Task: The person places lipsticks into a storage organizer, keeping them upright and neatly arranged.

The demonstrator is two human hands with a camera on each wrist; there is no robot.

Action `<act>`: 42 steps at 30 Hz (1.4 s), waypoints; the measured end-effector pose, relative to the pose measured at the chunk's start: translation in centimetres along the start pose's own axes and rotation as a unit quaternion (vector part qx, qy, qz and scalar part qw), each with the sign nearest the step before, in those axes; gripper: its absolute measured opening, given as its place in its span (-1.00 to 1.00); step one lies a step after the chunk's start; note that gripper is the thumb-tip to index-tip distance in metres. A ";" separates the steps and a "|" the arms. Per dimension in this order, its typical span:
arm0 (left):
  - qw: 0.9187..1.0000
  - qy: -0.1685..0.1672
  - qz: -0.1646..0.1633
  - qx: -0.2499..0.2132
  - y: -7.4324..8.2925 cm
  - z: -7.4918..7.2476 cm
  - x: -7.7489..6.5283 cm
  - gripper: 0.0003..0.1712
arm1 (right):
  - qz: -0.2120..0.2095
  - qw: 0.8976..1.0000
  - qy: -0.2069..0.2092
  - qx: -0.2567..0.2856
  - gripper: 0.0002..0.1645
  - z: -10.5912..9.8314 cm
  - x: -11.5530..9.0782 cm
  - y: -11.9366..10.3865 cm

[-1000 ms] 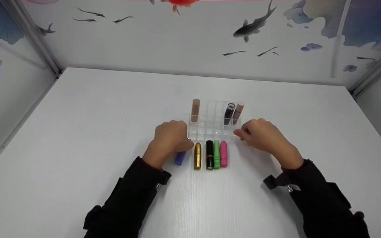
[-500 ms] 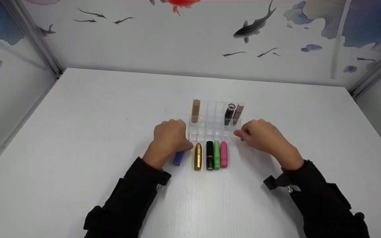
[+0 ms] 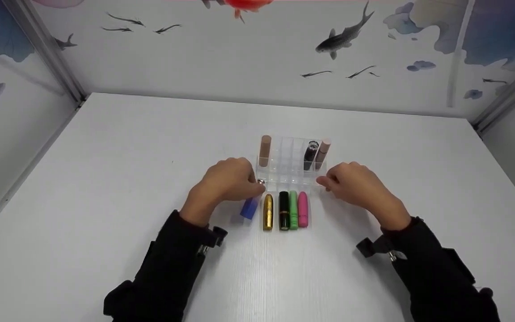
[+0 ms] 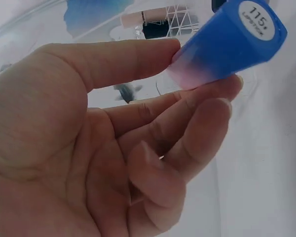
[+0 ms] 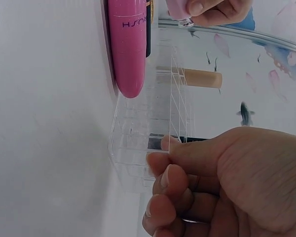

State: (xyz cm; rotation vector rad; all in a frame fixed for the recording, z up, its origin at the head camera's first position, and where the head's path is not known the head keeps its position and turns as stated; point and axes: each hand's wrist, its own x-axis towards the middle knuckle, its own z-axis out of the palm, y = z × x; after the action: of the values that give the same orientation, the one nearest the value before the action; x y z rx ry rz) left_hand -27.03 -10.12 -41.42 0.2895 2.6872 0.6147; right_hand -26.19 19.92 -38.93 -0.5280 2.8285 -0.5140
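Note:
In the head view my left hand [image 3: 230, 180] is raised just in front of the clear lipstick holder [image 3: 285, 181]. Its thumb and fingers pinch a lipstick [image 4: 232, 42], blue fading to pink, with a label reading "115. LIPSTICK" on its end. The lipstick tilts, its silvery end toward the holder's left front corner. My right hand [image 3: 355, 183] is at the holder's right front corner, thumb and curled index finger pinching its clear edge. Upright in the back row stand a tan tube [image 3: 264, 152], a black tube with a patterned top [image 3: 310, 155] and a pinkish-brown tube [image 3: 322, 154].
Before the holder a gold tube [image 3: 268, 212], a black tube [image 3: 284, 211], a green tube [image 3: 293, 210] and a pink tube [image 3: 302, 210] lie side by side on the white table [image 3: 257, 277]. Walls printed with fish enclose the table's back and sides.
My left hand has lifted the blue lipstick off the table and tilted it, moving slightly right toward the holder. The right hand stays at the holder's corner.

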 end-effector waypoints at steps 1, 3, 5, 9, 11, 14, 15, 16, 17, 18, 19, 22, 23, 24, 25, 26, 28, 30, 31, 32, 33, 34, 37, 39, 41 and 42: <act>1.000 0.001 0.007 -0.002 0.2 -0.1 -0.2 -0.59 | 0.001 1.000 0.000 -0.001 -0.42 0.0 0.0 -0.1; 1.000 0.007 0.027 -0.014 0.6 -0.5 -0.8 -0.62 | 0.002 1.000 0.001 -0.006 -0.44 0.0 0.0 -0.2; 0.998 0.014 0.044 -0.030 1.5 -1.3 -2.1 -0.65 | 0.003 1.000 0.003 -0.010 -0.45 0.1 -0.1 -0.2; 0.994 0.036 0.078 -0.067 2.8 -2.6 -4.3 -0.69 | 0.001 1.000 0.007 -0.024 -0.40 0.2 -0.1 -0.2; 0.992 0.041 0.082 -0.084 3.6 -3.2 -5.3 -0.69 | -0.001 0.999 0.011 -0.030 -0.39 0.3 -0.1 -0.1; 0.989 0.054 0.080 -0.113 4.2 -3.5 -5.9 -0.67 | -0.002 0.999 0.014 -0.037 -0.38 0.3 -0.1 -0.1; 0.987 0.057 0.079 -0.125 4.4 -3.6 -6.0 -0.66 | -0.001 0.999 0.013 -0.037 -0.38 0.3 -0.1 -0.1; 0.986 0.061 0.078 -0.138 4.4 -3.6 -6.0 -0.64 | 0.000 0.999 0.012 -0.038 -0.39 0.3 -0.1 -0.1; 0.983 0.066 0.076 -0.151 4.5 -3.6 -6.0 -0.62 | 0.002 0.999 0.010 -0.040 -0.41 0.3 0.0 -0.1; 0.981 0.070 0.078 -0.164 4.5 -3.6 -6.0 -0.60 | 0.005 0.999 0.007 -0.041 -0.42 0.3 0.0 -0.2; 0.978 0.075 0.083 -0.177 4.5 -3.6 -6.0 -0.59 | 0.007 0.999 0.005 -0.043 -0.43 0.3 0.0 -0.2; 0.966 0.090 0.107 -0.219 4.5 -3.6 -5.8 -0.55 | 0.008 0.999 0.013 -0.049 -0.51 0.1 -0.1 -0.4; 0.961 0.096 0.119 -0.232 4.5 -3.6 -5.8 -0.55 | 0.006 0.999 0.021 -0.049 -0.53 0.1 -0.2 -0.5; 0.955 0.101 0.131 -0.245 4.4 -3.5 -5.6 -0.57 | 0.004 0.998 0.032 -0.048 -0.55 0.0 -0.3 -0.6; 0.949 0.105 0.141 -0.260 4.4 -3.4 -5.6 -0.57 | 0.001 0.998 0.048 -0.045 -0.55 -0.1 -0.3 -0.6; 0.943 0.110 0.150 -0.274 4.4 -3.3 -5.5 -0.58 | -0.005 0.997 0.067 -0.037 -0.55 -0.1 -0.4 -0.8; 0.932 0.118 0.162 -0.302 4.5 -3.1 -5.3 -0.59 | -0.016 0.995 0.102 -0.003 -0.53 -0.2 -0.5 -1.0; 0.921 0.122 0.167 -0.330 4.6 -2.9 -5.1 -0.60 | -0.032 0.990 0.129 0.043 -0.52 -0.3 -0.7 -1.3; 0.916 0.123 0.168 -0.343 4.7 -2.8 -5.0 -0.59 | -0.042 0.988 0.137 0.066 -0.53 -0.3 -0.8 -1.5; 0.912 0.125 0.169 -0.353 4.8 -2.7 -4.9 -0.59 | -0.055 0.985 0.140 0.086 -0.54 -0.3 -0.9 -1.7; 0.909 0.125 0.169 -0.361 4.8 -2.6 -4.8 -0.58 | -0.068 0.983 0.137 0.105 -0.56 -0.3 -1.0 -1.9; 0.906 0.126 0.170 -0.366 4.9 -2.5 -4.8 -0.58 | -0.082 0.981 0.130 0.119 -0.58 -0.3 -1.1 -2.1; 0.901 0.130 0.175 -0.374 4.9 -2.2 -4.6 -0.58 | -0.125 0.977 0.093 0.147 -0.67 -0.2 -1.4 -2.7; 0.899 0.134 0.178 -0.376 4.9 -2.1 -4.5 -0.58 | -0.145 0.973 0.068 0.164 -0.69 0.0 -1.6 -3.0; 0.898 0.136 0.180 -0.379 4.9 -2.0 -4.4 -0.59 | -0.157 0.970 0.048 0.178 -0.70 0.1 -1.6 -3.2; 0.897 0.135 0.180 -0.381 4.9 -1.9 -4.4 -0.59 | -0.161 0.969 0.043 0.182 -0.71 0.2 -1.6 -3.3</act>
State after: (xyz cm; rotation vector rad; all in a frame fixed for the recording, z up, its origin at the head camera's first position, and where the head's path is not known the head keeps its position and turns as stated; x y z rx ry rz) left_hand -23.26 -7.75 -36.28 0.5030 2.3890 1.8587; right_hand -23.69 17.63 -37.65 -0.9072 2.6384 -1.1138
